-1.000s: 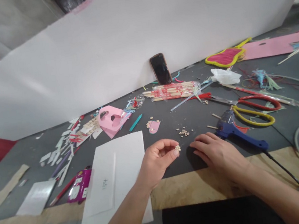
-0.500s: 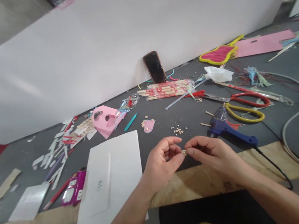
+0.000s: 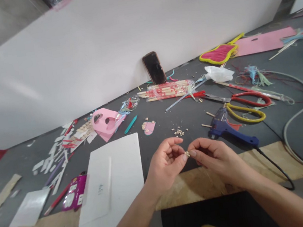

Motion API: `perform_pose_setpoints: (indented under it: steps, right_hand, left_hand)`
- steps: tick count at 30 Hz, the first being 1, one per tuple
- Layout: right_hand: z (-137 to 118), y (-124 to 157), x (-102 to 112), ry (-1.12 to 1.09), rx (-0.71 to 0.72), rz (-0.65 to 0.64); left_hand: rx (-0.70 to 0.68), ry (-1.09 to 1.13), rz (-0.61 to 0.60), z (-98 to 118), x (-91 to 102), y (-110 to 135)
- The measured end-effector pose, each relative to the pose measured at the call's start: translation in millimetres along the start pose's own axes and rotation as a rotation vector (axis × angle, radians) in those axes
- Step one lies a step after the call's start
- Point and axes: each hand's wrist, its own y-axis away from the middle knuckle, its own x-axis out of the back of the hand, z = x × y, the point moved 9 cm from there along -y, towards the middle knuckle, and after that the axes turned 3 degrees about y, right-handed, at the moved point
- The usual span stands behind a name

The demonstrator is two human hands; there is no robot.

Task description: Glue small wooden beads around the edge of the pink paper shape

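Between my two hands is a tiny cluster of cream beads (image 3: 187, 154), pinched at the fingertips. My left hand (image 3: 166, 166) is closed with thumb and index finger on the cluster's left side. From the right, my right hand (image 3: 216, 157) grips it with thumb and fingertips. How the beads are joined is too small to make out. Just beyond the hands lies a scatter of loose cream beads (image 3: 179, 132) on the dark table. Left of that scatter is a small pink heart-shaped piece (image 3: 150, 127) with similar beads along its edge.
On the right are a blue glue gun (image 3: 231, 130) with its cord and large scissors (image 3: 248, 113) with red and yellow handles. White sheets (image 3: 115, 178) lie to the left. Behind stand a phone (image 3: 154, 68) and packaged wooden sticks (image 3: 167, 90); a teal pen (image 3: 131, 124) lies nearer.
Both hands keep their pinch on the bead cluster with barely any movement. The whole view has shifted slightly, so the table things appear a little further left.
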Motion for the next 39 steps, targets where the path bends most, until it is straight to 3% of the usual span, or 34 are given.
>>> perform_pose_setpoints:
  steps: [10, 25, 33, 39]
  right_hand:
    - [2, -1, -1, 0.042, 0.000, -0.010]
    - [11, 2, -4, -0.049, -0.018, 0.011]
    - [9, -1, -7, -0.105, -0.014, 0.019]
    - [8, 0, -3, -0.065, -0.030, -0.035]
  left_hand:
    - [0.011, -0.032, -0.016, -2, 1.1, 1]
    - [-0.126, -0.153, 0.026, 2, 4.2, 1]
    - [-0.071, 0.017, 0.075, -8, 1.4, 0]
    - [-0.011, 0.112, 0.004, -11, 0.5, 1]
